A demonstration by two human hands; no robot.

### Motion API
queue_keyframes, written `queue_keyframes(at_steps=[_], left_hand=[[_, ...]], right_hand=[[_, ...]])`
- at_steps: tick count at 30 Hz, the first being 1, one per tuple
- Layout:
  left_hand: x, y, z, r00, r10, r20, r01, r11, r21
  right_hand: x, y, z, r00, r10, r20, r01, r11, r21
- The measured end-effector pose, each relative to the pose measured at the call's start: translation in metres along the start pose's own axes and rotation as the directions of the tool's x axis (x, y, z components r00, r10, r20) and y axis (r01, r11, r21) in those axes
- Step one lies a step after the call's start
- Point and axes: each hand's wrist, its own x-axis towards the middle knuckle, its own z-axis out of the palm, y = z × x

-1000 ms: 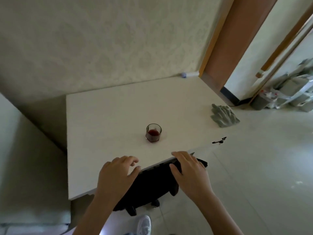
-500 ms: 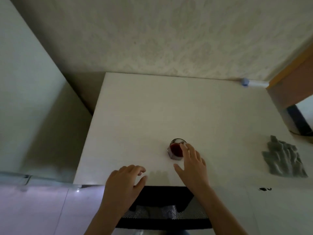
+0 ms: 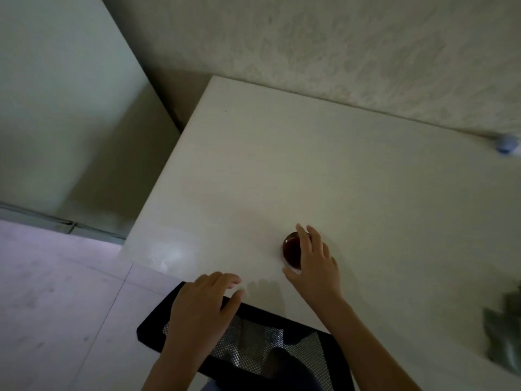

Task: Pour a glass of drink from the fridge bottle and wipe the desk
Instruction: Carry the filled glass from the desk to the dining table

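Note:
A small glass (image 3: 290, 248) with dark red drink stands on the white desk (image 3: 282, 165), close to its front edge. My right hand (image 3: 315, 266) wraps the glass from the right, with the fingers over its far rim and the thumb at its near side. My left hand (image 3: 203, 306) hovers at the desk's front edge above a chair back, fingers apart, holding nothing. A crumpled grey cloth (image 3: 504, 337) lies on the desk at the far right, partly cut off by the frame. No bottle is in view.
A black mesh chair back (image 3: 282, 340) sits pushed against the desk's front edge under my arms. A tall pale cabinet or fridge side (image 3: 56, 108) stands left of the desk. A small blue-white object (image 3: 504, 145) lies by the wall at the back right.
My right hand left the chair back, reached forward and closed around the glass. The view swung left and down, and the scene grew darker. My left hand stayed at the desk edge.

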Motion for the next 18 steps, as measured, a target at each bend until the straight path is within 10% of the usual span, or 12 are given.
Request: queue_keyframes(at_steps=[18], left_hand=[[-0.082,-0.017,-0.032,0.966,-0.178,-0.188,0.173,0.984,-0.038]], right_hand=[[-0.024,-0.027,-0.022,0.994,-0.072,-0.078,0.070,0.997,-0.030]])
